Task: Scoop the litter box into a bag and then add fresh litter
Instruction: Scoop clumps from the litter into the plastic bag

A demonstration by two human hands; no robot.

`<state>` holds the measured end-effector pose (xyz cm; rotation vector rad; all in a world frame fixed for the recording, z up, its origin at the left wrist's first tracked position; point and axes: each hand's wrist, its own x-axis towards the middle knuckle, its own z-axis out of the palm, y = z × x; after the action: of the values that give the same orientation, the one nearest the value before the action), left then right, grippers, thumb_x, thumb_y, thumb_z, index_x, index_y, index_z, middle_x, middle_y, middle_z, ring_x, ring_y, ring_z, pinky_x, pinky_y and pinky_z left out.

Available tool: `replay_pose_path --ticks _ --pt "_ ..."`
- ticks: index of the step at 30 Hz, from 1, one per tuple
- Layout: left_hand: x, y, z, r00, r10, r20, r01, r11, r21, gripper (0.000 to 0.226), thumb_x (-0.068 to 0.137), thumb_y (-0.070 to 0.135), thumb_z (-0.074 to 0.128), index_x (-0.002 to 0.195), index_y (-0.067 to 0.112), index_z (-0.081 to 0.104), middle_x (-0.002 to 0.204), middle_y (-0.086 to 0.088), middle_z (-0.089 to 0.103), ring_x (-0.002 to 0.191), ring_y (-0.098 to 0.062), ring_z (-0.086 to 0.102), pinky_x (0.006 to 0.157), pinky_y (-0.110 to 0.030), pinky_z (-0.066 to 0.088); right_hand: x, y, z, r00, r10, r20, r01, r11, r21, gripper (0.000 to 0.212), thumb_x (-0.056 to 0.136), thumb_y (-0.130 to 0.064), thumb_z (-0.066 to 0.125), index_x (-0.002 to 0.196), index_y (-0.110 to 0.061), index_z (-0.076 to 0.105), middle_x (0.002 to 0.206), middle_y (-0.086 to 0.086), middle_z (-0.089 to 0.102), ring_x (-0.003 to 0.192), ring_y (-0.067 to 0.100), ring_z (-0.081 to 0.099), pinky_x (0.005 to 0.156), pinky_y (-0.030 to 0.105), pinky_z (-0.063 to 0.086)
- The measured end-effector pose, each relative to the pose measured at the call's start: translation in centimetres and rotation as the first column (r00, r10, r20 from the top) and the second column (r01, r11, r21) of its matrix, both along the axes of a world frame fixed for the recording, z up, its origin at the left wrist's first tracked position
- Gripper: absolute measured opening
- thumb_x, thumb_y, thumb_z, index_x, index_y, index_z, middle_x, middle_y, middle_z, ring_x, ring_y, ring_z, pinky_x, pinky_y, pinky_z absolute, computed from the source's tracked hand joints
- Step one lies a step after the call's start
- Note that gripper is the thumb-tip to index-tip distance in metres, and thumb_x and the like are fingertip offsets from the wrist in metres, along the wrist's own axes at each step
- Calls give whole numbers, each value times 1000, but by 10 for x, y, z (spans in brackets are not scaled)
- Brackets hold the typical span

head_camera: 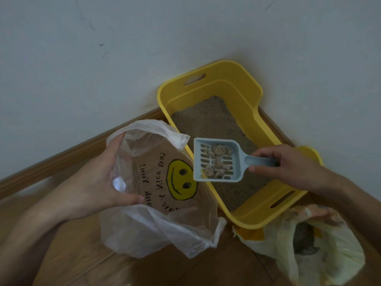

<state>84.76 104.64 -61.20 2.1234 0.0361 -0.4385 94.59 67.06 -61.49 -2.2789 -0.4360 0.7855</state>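
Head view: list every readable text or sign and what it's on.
"ank You!" on the clear bag; first letters hidden.
"ave A Nice Day" on the same bag, first letter hidden, beside a yellow smiley face.
Fine print by "You!": too blurred to read.
Litter box, scoop, second bag: nothing readable.

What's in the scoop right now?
Several clumps of greyish litter lie on the slotted floor of the scoop, which the right hand holds by the handle. The slots under the clumps are covered, and fingers hide the handle's end.
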Motion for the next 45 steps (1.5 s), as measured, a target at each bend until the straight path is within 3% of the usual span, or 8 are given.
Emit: replay_pose_path --ticks 9,17,23,28,32,37,41,45 --pt "-1 2 -5 1000 1 -18 -1 999 38 133 49 46 91 150 47 5 133 34 45 119 18 43 99 -10 36 -18 30 -6 974 185 133 -170 978 -119 14 90 -39 62 104 -41 59 85 -16 61 71 9 53 58 28 41" --pt "-3 1 -4 999 21 -38 -19 998 54 128 56 29 92 147 46 3 118 46 36 104 36 37 82 10 28 -26 58 -6 888 319 332 -242 936 -255 20 89 -49 55 106 -40 51 79 -11 57 68 7 49 58 33 43" --pt "-1 1 -5 998 6 -61 -4 999 40 135 52 37 93 151 44 1 139 22 49 124 5 48 107 -25 38 -31 97 6 719 494 489 -319 859 -399 23 86 -44 66 103 -30 63 77 -9 64 66 18 59 51 29 39" --pt "-3 0 -9 999 14 -53 -12 999 50 131 53 31 93 149 45 5 127 33 50 115 18 47 88 3 35 -37 146 16 622 658 425 -372 726 -578 15 93 -29 60 104 -18 59 73 -2 49 66 19 46 43 22 15" --pt "-5 -1 -9 999 17 -45 -15 998 54 131 55 28 92 142 55 -1 124 38 46 113 21 46 84 7 33 -43 173 25 589 725 357 -435 657 -616 15 96 -20 51 108 -12 56 72 1 36 70 17 42 44 26 17" --pt "-7 2 -5 998 38 -54 -35 998 56 132 55 27 92 139 56 -4 118 40 44 106 30 42 79 8 32 -49 173 30 594 717 366 -405 659 -633 16 96 -17 53 108 -9 58 83 7 50 74 19 45 57 30 31" --pt "-7 2 -6 998 41 -38 -38 996 78 129 55 27 92 134 57 -5 105 57 40 101 37 36 78 10 29 -50 168 32 570 673 472 -343 716 -608 8 72 -5 72 73 -6 65 61 10 58 54 20 38 43 24 12" --pt "-5 -2 -5 999 27 -35 -25 998 62 124 55 23 92 126 65 0 105 63 38 104 34 40 78 9 31 -63 165 29 559 715 419 -376 670 -640 9 88 -12 62 81 -6 65 72 10 61 60 20 45 48 29 28"
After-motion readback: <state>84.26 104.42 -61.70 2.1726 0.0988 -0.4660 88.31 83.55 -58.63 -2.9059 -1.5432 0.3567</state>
